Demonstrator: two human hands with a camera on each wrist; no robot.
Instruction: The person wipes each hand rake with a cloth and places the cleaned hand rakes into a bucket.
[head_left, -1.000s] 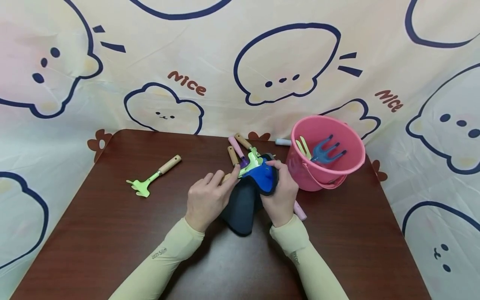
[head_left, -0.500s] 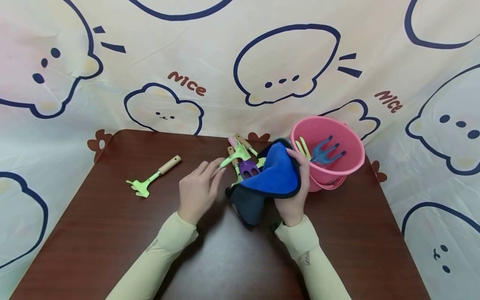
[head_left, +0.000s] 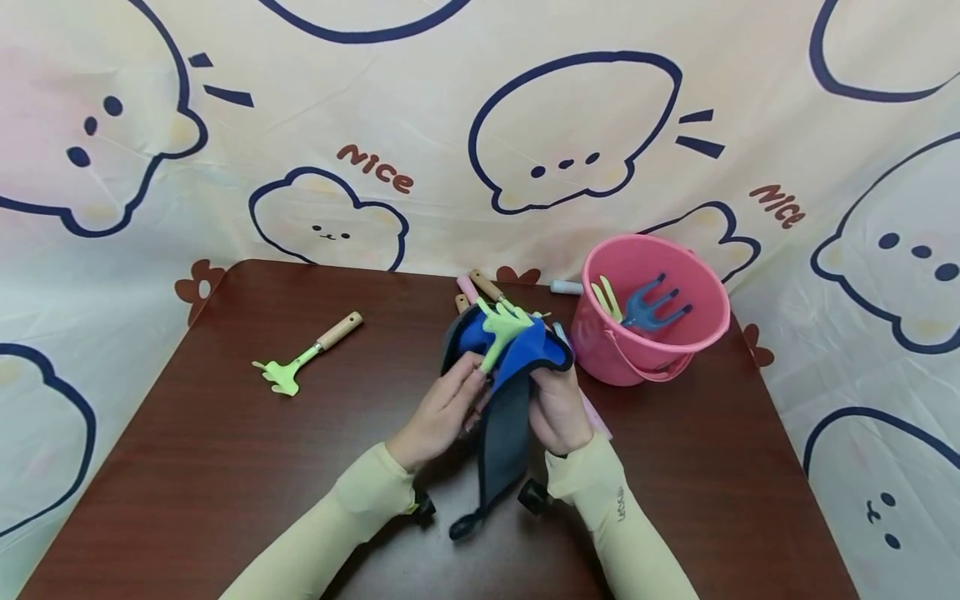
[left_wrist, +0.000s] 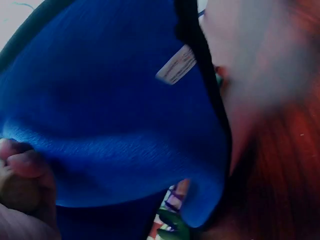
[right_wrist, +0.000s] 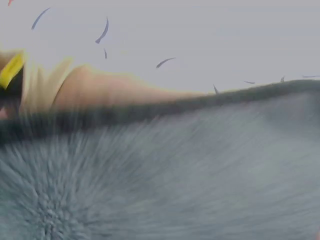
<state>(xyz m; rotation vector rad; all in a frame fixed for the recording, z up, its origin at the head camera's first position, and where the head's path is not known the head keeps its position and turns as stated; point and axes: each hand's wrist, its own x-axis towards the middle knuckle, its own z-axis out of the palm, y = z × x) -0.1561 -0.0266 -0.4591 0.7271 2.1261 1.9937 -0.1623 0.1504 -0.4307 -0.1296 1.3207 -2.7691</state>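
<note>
My left hand [head_left: 444, 415] grips a small green garden rake [head_left: 501, 329], its tines pointing away from me. The left wrist view shows its wooden handle [left_wrist: 21, 190] in the curled fingers. In my right hand [head_left: 558, 410] is a cloth [head_left: 504, 433], blue on one side and grey on the other with a dark edge. The cloth's blue side lies behind and beside the rake's head, and a grey length hangs toward me, ending in a dark loop. Cloth fills most of both wrist views, the right one blurred, and hides the right fingers.
A pink bucket [head_left: 611, 346] at the right holds a blue fork [head_left: 651, 308] and a green-tined tool [head_left: 607, 298]. Another green rake [head_left: 311, 354] lies at the left. Behind the cloth show a pink handle [head_left: 467, 288] and a wooden handle [head_left: 487, 285]. A pale pink handle [head_left: 597, 418] lies right.
Half a second ago the left hand held the rake left of the cloth; it has since moved right. The cloth has shifted left and now partly surrounds the rake, its grey end hanging lower.
</note>
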